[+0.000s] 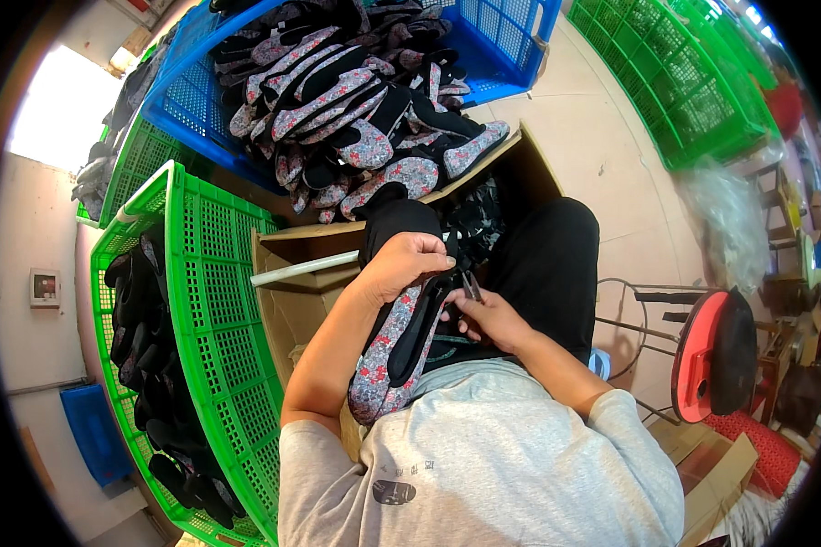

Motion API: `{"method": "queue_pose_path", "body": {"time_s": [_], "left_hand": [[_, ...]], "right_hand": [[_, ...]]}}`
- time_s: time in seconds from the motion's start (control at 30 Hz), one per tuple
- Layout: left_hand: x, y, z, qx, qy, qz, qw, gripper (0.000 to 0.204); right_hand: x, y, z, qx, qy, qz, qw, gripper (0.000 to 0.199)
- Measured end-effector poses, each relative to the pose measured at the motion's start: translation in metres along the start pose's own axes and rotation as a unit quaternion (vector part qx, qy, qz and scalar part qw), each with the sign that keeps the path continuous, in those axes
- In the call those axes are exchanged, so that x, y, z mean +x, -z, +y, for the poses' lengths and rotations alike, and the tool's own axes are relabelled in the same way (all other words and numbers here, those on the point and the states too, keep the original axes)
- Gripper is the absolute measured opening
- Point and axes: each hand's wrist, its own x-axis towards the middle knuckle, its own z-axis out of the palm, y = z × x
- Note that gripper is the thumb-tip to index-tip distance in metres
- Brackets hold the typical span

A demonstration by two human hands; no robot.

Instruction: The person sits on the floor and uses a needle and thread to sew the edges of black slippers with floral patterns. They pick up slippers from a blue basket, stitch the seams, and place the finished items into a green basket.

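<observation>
My left hand (407, 261) grips the toe end of a floral cloth shoe (394, 351) with a black lining, which lies along my lap and forearm. My right hand (485, 314) pinches a small pair of metal snips (471, 286) at the shoe's opening, close to my left fingers. Both hands are over my knees, above an open cardboard box (294, 305).
A blue crate (184, 105) heaped with floral shoes stands ahead. A green crate (212, 301) with black shoes is at my left, more green crates (693, 87) at the far right. A red stool (702, 356) and cardboard lie at my right.
</observation>
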Motion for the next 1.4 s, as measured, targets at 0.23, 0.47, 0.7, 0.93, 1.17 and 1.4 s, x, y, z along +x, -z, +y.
{"method": "queue_pose_path", "body": {"time_s": [0.23,0.47,0.7,0.93,1.17,1.4], "left_hand": [[0.009,0.006,-0.004,-0.03,0.023,-0.02,0.999,0.012],[0.015,0.007,-0.008,-0.017,0.031,-0.002,0.999,0.012],[0.013,0.005,-0.006,-0.031,0.027,-0.01,0.999,0.012],[0.013,0.003,-0.006,-0.041,0.032,-0.008,0.999,0.012],[0.014,0.002,-0.004,-0.014,0.025,-0.016,0.999,0.012],[0.014,0.0,-0.002,-0.019,0.042,-0.022,0.999,0.013]], "right_hand": [[-0.022,0.011,-0.033,-0.135,0.073,-0.056,0.987,0.042],[-0.019,0.007,-0.04,-0.08,0.087,-0.062,0.991,0.032],[-0.013,0.007,-0.043,-0.062,0.082,-0.05,0.993,0.021],[-0.008,0.007,-0.05,-0.063,0.079,-0.054,0.993,0.019],[-0.001,0.011,-0.06,-0.102,0.075,-0.074,0.989,0.018],[0.005,0.015,-0.065,-0.104,0.051,-0.086,0.99,0.017]]}}
